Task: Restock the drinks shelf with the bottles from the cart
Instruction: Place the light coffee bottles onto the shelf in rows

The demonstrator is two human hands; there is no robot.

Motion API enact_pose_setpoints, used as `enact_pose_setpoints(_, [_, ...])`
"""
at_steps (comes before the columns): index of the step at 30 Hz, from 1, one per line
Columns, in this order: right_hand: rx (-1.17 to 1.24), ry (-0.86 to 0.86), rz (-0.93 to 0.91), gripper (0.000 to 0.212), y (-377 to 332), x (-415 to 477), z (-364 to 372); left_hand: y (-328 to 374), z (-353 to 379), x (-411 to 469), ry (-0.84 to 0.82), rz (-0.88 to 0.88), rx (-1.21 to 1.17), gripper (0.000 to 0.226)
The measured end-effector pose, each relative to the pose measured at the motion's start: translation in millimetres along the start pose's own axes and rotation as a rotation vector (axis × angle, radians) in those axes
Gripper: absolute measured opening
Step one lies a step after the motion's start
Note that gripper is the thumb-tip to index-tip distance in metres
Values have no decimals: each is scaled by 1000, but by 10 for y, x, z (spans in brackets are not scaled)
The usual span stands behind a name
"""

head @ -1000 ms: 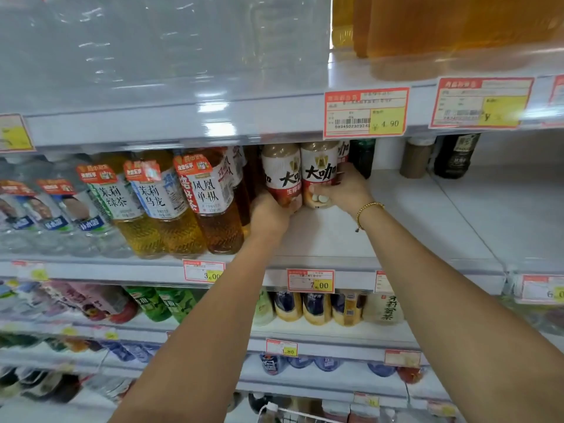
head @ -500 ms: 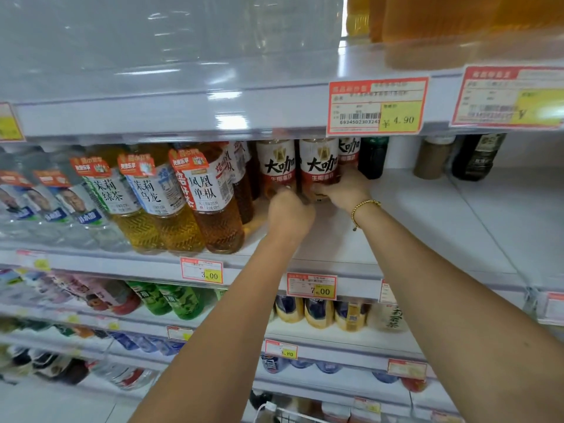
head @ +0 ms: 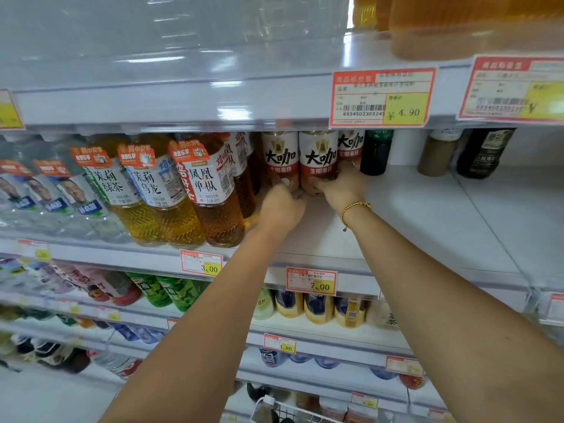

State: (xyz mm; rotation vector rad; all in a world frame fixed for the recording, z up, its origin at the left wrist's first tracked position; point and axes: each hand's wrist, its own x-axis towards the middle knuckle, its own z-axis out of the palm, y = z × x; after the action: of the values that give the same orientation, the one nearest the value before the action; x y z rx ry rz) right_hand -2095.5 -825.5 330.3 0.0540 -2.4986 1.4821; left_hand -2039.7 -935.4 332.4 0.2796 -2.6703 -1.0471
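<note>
Two white-and-red latte bottles stand side by side deep on the white drinks shelf. My left hand grips the base of the left latte bottle. My right hand wraps round the base of the right latte bottle. A third latte bottle stands behind them, half hidden. At the bottom edge, the wire cart shows, its contents blurred.
Amber tea bottles crowd the shelf just left of my left hand. A dark green bottle and two more bottles stand at the back right. The shelf above hangs low. Lower shelves hold several drinks.
Both hands have pushed the two latte bottles further back on the shelf, up against the third one.
</note>
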Motion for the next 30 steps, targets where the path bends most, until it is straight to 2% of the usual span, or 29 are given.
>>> enact_pose_setpoints(10, [-27,-4,12,58,-96,-68,34,-84,-47,5,-37,9,60,27])
enact_pose_setpoints(15, [-94,29,61,75,-132,-45,165,-118,-79,-3,-38,7,55,32])
enact_pose_setpoints(18, [-68,18,61,76,-155,-43,177,-111,-133,-24,-57,29,66,31])
enact_pose_setpoints(20, [-58,-45,55,70,-184,-91,108,-100,-199,-91,-60,54,63,32])
enact_pose_setpoints(22, [-109,-96,12,51,-225,-235,-27,-99,-278,-244,-8,148,-15,29])
enact_pose_setpoints(24, [-180,-60,-101,26,-289,-528,-210,-102,-372,-561,134,264,-133,19])
enact_pose_setpoints(26, [-182,-22,-229,14,-298,-949,-395,-192,-418,-980,245,348,-178,16])
enact_pose_setpoints(28, [-171,-58,-284,17,-218,-1438,-543,-389,-379,-1410,209,390,-202,31])
enact_pose_setpoints(30, [-195,-147,-278,18,5,-1872,-590,-700,-245,-1766,94,370,-221,36])
